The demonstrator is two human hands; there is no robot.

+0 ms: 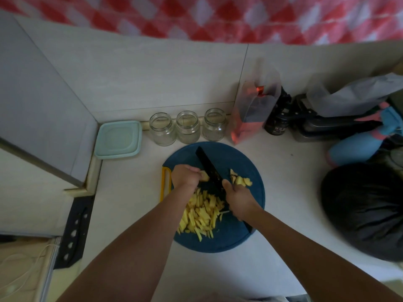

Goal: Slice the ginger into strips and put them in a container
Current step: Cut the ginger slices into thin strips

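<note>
White countertop point(290, 192) carries a round blue cutting board point(244, 234). On it, the left hand point(185, 176) curls its fingers over a ginger piece point(205, 176), which touches the black knife point(207, 165). The right hand point(238, 198) grips the knife's handle. Cut strips point(201, 214) lie heaped between the wrists. A teal container point(118, 139) sits well apart, back left.

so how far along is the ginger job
Done: a big pile of strips lies on the blue board. In hand: the left hand steadies a ginger piece against the black knife, gripped by the right hand. Left: a few chunks beside the knife are uncut, and nothing is packed; the three jars look empty.
</note>
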